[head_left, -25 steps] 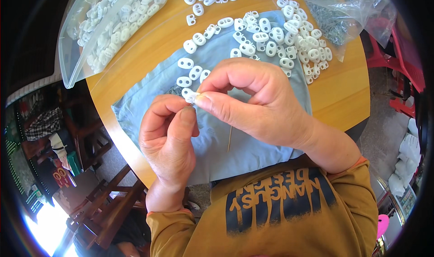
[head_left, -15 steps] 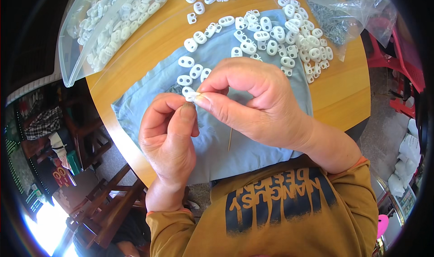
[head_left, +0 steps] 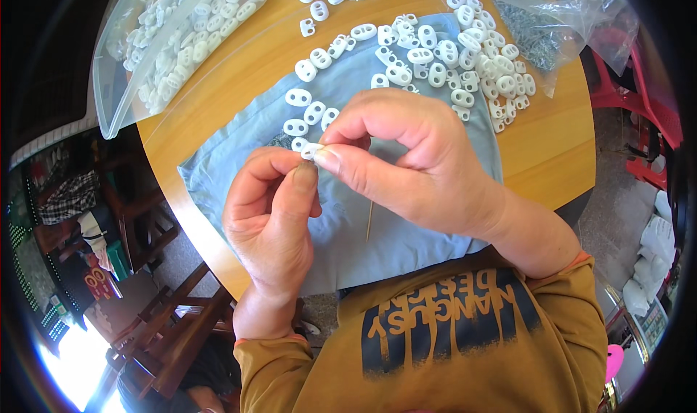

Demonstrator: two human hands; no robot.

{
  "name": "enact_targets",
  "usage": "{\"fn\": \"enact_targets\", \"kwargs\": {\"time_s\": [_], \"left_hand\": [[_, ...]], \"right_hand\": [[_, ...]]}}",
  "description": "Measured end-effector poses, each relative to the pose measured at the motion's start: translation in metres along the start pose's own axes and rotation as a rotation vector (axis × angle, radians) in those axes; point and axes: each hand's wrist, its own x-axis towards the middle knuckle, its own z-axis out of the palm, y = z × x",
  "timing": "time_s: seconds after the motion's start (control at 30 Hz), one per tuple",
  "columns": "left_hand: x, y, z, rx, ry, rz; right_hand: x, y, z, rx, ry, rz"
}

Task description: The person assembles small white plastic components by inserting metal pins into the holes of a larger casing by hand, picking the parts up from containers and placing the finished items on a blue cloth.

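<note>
at the centre of the frame, the left hand point(head_left: 272, 217) and right hand point(head_left: 414, 159) pinch one small white plastic cord stopper point(head_left: 311, 151) between closed fingertips. under them lies a soft blue cloth point(head_left: 428, 231) on the round wooden table point(head_left: 552, 151), strewn with glossy oval two-holed stoppers point(head_left: 443, 50). a clear bag of stoppers point(head_left: 174, 42) sits upper left.

Left hand point(head_left: 270, 217), right hand point(head_left: 414, 159): fingertips pinched together.
</note>
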Motion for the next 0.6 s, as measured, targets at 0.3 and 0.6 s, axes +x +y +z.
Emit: {"fn": "enact_targets", "kwargs": {"time_s": [0.3,0.6], "left_hand": [[0.006,0.005,-0.01,0.037,-0.09,0.072],[0.008,0.009,-0.011,0.032,-0.219,0.103]], "right_hand": [[0.003,-0.011,-0.011,0.517,-0.157,0.515],[0.002,-0.012,-0.009,0.428,-0.265,0.562]]}}
